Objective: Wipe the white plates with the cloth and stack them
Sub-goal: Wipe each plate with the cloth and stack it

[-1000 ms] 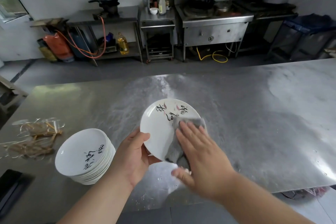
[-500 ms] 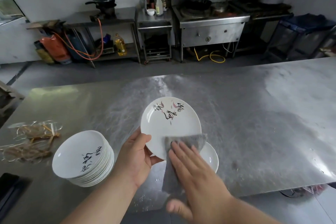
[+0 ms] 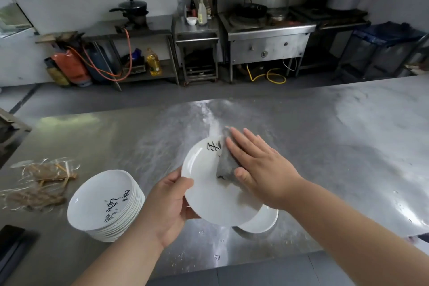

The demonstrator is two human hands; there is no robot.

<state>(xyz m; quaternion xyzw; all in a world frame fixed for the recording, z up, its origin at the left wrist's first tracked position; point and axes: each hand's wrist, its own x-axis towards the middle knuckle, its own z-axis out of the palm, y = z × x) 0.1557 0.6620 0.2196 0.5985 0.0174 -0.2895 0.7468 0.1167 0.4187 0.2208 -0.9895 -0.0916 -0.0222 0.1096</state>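
The left hand grips the white plate's near-left rim; the flat, straight-fingered right hand presses the grey cloth onto its face.

A steel table fills the foreground, with clear wrappers, perhaps of chopsticks, at its left. Behind stand a stove with wok, an oil bottle and a yellow hose.

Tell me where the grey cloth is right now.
In the head view, the grey cloth lies centre frame on the held plate, pressed under the right hand, right of the plate stack.
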